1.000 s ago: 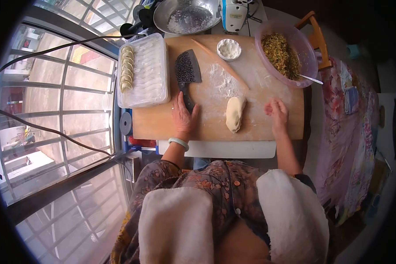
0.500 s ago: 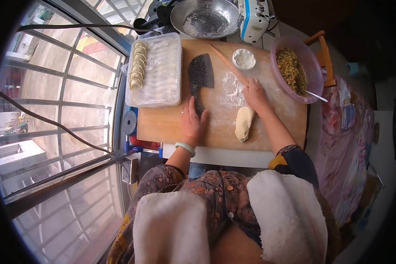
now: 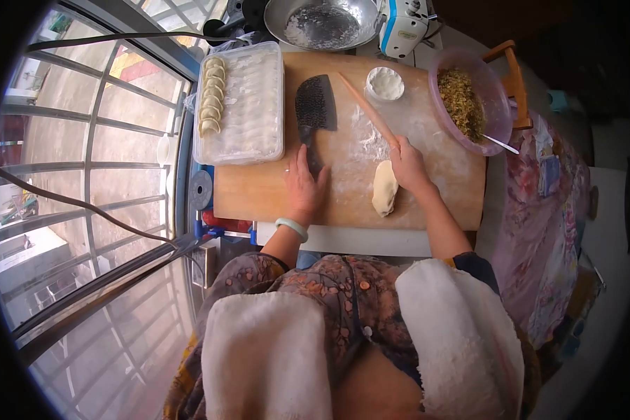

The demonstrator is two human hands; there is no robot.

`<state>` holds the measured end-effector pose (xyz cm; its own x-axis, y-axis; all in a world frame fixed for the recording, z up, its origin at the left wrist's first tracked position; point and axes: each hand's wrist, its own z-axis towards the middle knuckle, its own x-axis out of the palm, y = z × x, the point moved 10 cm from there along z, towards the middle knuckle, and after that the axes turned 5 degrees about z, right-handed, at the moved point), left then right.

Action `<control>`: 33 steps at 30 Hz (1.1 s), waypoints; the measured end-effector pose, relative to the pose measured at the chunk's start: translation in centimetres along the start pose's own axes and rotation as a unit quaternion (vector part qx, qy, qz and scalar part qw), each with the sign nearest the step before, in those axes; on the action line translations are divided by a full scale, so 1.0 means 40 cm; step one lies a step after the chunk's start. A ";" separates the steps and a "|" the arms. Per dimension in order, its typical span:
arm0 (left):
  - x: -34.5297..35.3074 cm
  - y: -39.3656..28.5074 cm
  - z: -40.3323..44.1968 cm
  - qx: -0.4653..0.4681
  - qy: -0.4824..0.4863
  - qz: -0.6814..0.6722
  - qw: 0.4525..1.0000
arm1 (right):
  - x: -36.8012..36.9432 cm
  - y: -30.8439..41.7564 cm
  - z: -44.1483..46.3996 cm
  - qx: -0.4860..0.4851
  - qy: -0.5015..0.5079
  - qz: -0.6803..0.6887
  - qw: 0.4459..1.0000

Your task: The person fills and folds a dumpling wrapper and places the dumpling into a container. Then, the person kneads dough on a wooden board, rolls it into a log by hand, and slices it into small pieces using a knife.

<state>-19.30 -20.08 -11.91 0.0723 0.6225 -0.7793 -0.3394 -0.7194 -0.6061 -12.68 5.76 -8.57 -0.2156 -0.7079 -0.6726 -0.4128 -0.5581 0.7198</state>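
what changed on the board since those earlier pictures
The right hand has moved left and slightly forward, from right of the pale oblong dough, and taken hold of the near end of the slim wooden rolling pin, whose far end has swung slightly right. The left hand stays at the handle of the dark-bladed cleaver; the dough and pale crescent-shaped dumplings look unmoved.

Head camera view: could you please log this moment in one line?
left hand: at cleaver handle; right hand: holding rolling pin; dough: on board
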 end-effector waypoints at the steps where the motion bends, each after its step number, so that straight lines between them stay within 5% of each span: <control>1: 0.003 0.003 0.004 -0.005 0.008 0.005 1.000 | -0.003 -0.004 0.000 0.011 -0.001 0.006 1.000; 8: -0.014 0.013 0.040 -0.075 0.011 -0.005 0.997 | 0.035 -0.051 -0.037 0.072 -0.022 0.219 0.973; 14: 0.006 0.066 0.090 -0.173 0.027 -0.145 0.974 | 0.109 0.026 -0.081 0.163 0.042 0.432 0.886; 17: 0.071 0.108 0.050 -0.343 0.118 -0.354 0.862 | 0.098 0.050 -0.100 0.192 0.048 0.481 0.854; 23: 0.038 0.023 0.047 -0.312 0.138 -0.521 0.783 | 0.039 0.088 -0.057 0.135 0.033 0.468 0.873; 29: -0.091 -0.066 0.136 -0.203 0.044 -0.504 0.838 | 0.018 0.170 0.162 0.080 0.008 0.435 0.897; 33: -0.063 -0.065 0.309 -0.226 -0.003 -0.477 0.849 | 0.087 0.139 0.373 0.099 0.006 0.437 0.894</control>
<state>-30.21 -15.98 -6.39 0.1066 0.9892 0.1005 0.2656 0.0690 -0.9616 -28.91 6.67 -9.46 -0.5242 -0.8410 0.1341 -0.2405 0.2972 0.9240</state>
